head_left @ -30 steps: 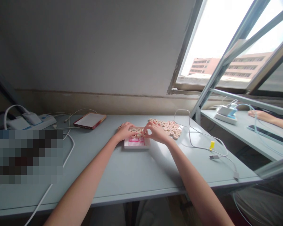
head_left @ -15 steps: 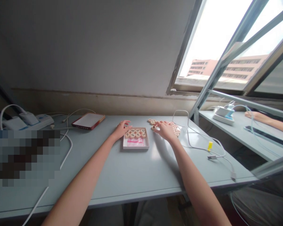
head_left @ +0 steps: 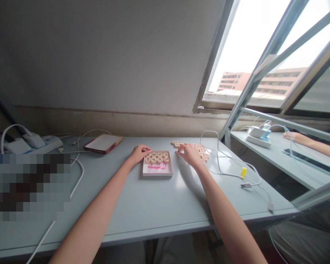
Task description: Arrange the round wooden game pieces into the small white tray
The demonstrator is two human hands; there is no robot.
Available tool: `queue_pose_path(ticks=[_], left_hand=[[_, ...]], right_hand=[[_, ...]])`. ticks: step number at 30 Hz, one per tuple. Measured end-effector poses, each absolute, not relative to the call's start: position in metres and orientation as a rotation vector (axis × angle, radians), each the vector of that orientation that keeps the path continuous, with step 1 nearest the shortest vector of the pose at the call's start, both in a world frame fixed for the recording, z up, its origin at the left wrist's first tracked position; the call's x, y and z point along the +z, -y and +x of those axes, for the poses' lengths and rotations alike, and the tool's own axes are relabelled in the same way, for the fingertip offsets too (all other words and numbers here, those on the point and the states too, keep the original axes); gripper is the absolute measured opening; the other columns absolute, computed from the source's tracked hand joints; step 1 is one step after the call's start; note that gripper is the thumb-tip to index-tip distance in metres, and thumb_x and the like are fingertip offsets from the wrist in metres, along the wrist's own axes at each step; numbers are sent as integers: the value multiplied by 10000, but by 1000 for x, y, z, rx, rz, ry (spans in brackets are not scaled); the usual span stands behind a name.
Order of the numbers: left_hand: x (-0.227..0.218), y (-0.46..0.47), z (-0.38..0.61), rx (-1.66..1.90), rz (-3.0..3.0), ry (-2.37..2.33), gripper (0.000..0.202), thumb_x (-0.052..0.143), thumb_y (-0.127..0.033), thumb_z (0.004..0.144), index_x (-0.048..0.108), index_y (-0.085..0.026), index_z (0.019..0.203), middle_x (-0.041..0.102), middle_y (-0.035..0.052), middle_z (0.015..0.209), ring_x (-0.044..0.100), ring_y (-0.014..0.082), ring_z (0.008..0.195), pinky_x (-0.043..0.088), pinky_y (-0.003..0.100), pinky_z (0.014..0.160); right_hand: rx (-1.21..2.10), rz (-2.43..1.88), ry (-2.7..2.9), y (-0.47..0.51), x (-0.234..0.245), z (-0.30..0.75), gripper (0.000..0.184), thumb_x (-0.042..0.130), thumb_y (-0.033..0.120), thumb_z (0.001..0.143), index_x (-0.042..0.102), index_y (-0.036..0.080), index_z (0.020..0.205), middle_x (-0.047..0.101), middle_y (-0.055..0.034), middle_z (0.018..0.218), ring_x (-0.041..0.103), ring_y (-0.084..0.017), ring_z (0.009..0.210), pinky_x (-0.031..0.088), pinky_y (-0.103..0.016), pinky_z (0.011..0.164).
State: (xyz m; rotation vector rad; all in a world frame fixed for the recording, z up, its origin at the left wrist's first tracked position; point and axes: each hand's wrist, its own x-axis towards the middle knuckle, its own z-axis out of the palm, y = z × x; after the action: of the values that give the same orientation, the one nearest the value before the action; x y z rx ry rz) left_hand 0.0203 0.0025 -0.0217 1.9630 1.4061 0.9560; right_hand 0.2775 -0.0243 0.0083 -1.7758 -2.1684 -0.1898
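Observation:
A shallow white box (head_left: 158, 174) holds two rows of round wooden Chinese chess pieces (head_left: 160, 160), with characters facing up. In its front part lies a clear plastic bag with pink markings (head_left: 157, 168). My left hand (head_left: 139, 154) grips the box's back left corner, fingers drawn together at the rim. To the right of the box, my right hand (head_left: 190, 153) pinches a chess piece (head_left: 178, 151) between thumb and fingers, low over the table. Loose pieces (head_left: 205, 156) lie in a pile behind and beside that hand, which partly hides them.
A red-edged box lid (head_left: 103, 143) lies at the back left. White cables (head_left: 222, 169) and a yellow clip (head_left: 243, 171) are on the right. A power strip (head_left: 48, 143) stands far left. Beyond the metal frame, another person's hand (head_left: 294, 137) rests near a phone (head_left: 310, 161).
My left hand's raised fingers have come down and together at the box's corner. My right hand's fingers have closed around a piece near the pile.

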Motion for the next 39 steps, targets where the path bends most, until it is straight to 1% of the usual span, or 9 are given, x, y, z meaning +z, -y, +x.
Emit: queue_pose_path(ticks=[4,7,11,16,19,23,28,33,39], left_hand=[[-21,-2,22,956,1915,-1432,226,577,-330,667,660,-153,781,656,61,794,576,174,733,465,283,687],[-23,-3,23,1016,1922,-1459,204,587,-318,660,658,-155,761,627,69,872,567,162,735,469,277,691],[-27,-5,22,1072,1926,-1493,184,592,-314,661,647,-153,731,575,78,926,560,149,730,472,281,709],[-28,-5,23,1084,1937,-1510,169,593,-310,653,633,-152,700,576,68,889,556,146,706,469,284,705],[-28,-6,22,1041,1942,-1483,174,573,-309,661,621,-148,705,595,62,842,561,150,698,464,279,689],[-27,-7,21,983,1954,-1423,186,551,-318,667,609,-148,717,619,50,782,567,158,692,459,273,659],[-27,-7,21,957,1967,-1413,199,537,-339,672,601,-156,713,627,38,772,561,154,689,447,267,657],[-25,-5,21,945,1972,-1425,201,532,-349,674,584,-158,710,626,31,759,554,150,682,431,258,646],[-17,3,22,889,1970,-1435,202,525,-360,679,562,-163,697,607,14,679,540,146,641,408,251,604]], right_hand=[[-154,-1813,2167,28,12,273,160,526,320,768,601,202,845,639,-40,840,562,-183,789,347,-258,645],[-119,-1820,2132,31,13,270,198,502,329,780,595,212,910,643,-34,869,569,-183,791,343,-254,621],[-72,-1800,2107,30,15,269,189,505,349,772,633,213,797,633,-44,847,561,-191,801,348,-262,632],[234,-1360,2155,34,21,249,237,519,392,774,619,224,909,594,-30,899,534,-146,781,370,-239,657],[403,-1108,2357,44,18,221,200,564,336,756,614,229,917,590,-11,842,526,-120,723,364,-213,626],[266,-1039,2473,56,7,193,254,607,235,725,564,209,973,613,-14,861,535,-134,755,341,-231,653],[81,-1071,2483,59,0,188,100,601,283,744,577,198,791,616,-6,770,531,-150,743,300,-263,680],[167,-1009,2506,56,3,190,157,524,335,806,626,219,777,611,-16,808,515,-151,799,286,-275,721],[30,-1467,2119,30,10,236,237,436,369,841,639,247,850,587,-34,915,473,-184,890,286,-306,753]])
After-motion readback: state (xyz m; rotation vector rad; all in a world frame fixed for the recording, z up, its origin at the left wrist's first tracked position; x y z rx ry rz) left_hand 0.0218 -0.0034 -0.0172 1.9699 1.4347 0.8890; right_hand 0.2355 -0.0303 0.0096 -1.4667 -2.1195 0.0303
